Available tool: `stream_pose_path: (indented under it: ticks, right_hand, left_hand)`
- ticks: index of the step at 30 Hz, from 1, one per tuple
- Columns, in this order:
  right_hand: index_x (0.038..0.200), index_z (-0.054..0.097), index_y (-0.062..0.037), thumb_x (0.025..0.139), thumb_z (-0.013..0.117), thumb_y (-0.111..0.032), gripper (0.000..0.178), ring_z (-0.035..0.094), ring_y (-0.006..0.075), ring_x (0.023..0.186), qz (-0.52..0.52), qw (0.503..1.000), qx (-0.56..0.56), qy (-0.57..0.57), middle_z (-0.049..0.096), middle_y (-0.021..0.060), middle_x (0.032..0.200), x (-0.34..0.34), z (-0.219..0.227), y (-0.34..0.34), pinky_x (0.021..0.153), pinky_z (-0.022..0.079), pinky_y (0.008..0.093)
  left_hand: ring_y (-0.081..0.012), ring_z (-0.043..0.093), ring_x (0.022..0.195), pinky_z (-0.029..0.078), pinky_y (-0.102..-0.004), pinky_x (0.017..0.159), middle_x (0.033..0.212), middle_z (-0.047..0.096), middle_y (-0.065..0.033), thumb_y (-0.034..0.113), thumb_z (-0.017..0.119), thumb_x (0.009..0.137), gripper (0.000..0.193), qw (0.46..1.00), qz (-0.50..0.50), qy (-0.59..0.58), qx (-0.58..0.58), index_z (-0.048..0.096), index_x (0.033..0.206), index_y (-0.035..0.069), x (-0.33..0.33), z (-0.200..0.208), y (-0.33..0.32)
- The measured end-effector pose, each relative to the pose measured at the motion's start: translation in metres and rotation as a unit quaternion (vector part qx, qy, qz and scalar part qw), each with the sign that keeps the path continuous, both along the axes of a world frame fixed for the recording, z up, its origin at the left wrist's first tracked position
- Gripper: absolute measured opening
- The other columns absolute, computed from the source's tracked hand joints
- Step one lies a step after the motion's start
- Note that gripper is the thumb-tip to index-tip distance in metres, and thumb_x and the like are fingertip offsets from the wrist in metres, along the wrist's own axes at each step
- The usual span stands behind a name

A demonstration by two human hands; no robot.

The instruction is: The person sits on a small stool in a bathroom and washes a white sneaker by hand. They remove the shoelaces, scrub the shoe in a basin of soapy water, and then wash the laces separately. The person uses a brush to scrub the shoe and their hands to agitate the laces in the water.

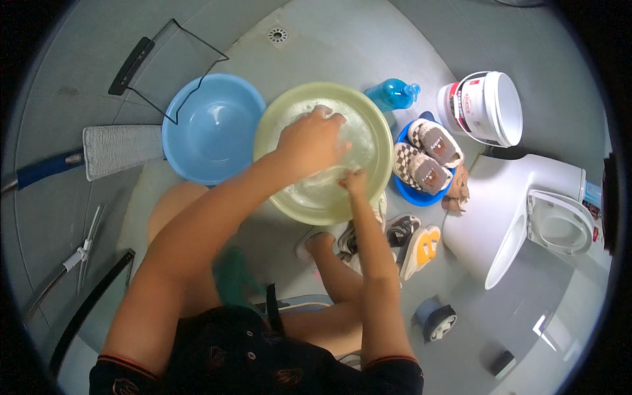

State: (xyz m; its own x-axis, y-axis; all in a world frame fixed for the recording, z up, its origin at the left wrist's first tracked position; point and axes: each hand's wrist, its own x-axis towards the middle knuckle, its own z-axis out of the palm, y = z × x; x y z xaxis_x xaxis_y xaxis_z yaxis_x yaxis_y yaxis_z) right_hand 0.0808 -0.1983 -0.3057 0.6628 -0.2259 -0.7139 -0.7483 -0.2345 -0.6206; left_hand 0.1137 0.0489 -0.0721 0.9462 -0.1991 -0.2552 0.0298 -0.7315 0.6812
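Note:
A pale yellow-green basin (268, 191) in front of me holds foamy water (309, 194). Over its middle hangs my left hand (311, 141), knuckles up, its fingers bent and partly smeared by motion; whether they hold anything cannot be made out. Lower down, inside the near right part of the same basin, my right hand (354, 180) has its fingers curled closed just above or at the water. What lies in that grip, if anything, is hidden. Beyond the basin's right rim stands a blue pump bottle (393, 94).
To the left sits a light blue basin (214, 131) beside a flat mop (123, 151). On the right are a small blue basin (421, 197) with checkered slippers (428, 161), a white bucket (484, 108), a toilet (507, 217) and yellow slippers (421, 251). A floor drain (277, 35) lies far back.

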Motion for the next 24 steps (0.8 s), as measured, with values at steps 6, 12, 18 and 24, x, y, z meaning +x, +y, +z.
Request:
stream_pose_path:
  ticks: [6,12,18,24]
  right_hand:
    - [0.122,0.046,-0.0043,0.090,0.057,-0.005,0.033,0.064,0.0195,0.088,-0.044,0.958,0.247,-0.137,0.060,0.0083,0.106,0.019,0.175,0.013,0.071,0.057,0.0311]
    - [0.131,0.045,-0.0021,0.094,0.054,-0.015,0.040,0.063,0.0194,0.097,-0.047,0.888,0.359,-0.282,0.060,0.0105,0.115,0.011,0.309,0.039,0.075,0.055,0.0297]
    - [0.127,0.049,-0.0048,0.096,0.054,-0.023,0.037,0.062,0.0196,0.098,-0.028,0.904,0.302,-0.300,0.061,0.0112,0.111,0.006,0.336,0.061,0.079,0.054,0.0334]
    - [0.132,0.046,0.0020,0.098,0.048,-0.033,0.049,0.037,0.0329,0.130,0.193,0.860,-0.178,-0.438,0.039,0.0225,0.140,-0.004,0.255,0.077,0.108,0.027,0.0423]
  left_hand:
    - [-0.0341,0.039,0.131,0.034,-0.0431,0.106,0.141,0.040,-0.0181,0.044,0.053,0.092,0.052,0.971,0.076,0.114,-0.197,0.051,0.130,0.009,0.012,-0.026,-0.019]
    - [-0.0294,0.016,0.143,0.010,-0.0510,0.114,0.150,0.027,-0.0155,0.054,0.041,0.095,0.061,0.723,0.299,0.340,-0.521,0.043,0.139,0.012,-0.001,-0.014,-0.045]
    - [-0.0287,0.042,0.129,0.030,-0.0537,0.108,0.136,0.047,-0.0124,0.057,0.041,0.094,0.062,0.533,0.286,0.371,-0.705,0.046,0.136,0.011,0.009,-0.010,-0.057]
    - [-0.0256,0.056,0.111,0.044,-0.0395,0.100,0.124,0.057,-0.0083,0.054,0.041,0.095,0.060,0.472,0.172,0.375,-0.779,0.048,0.133,0.008,0.005,0.004,-0.071]
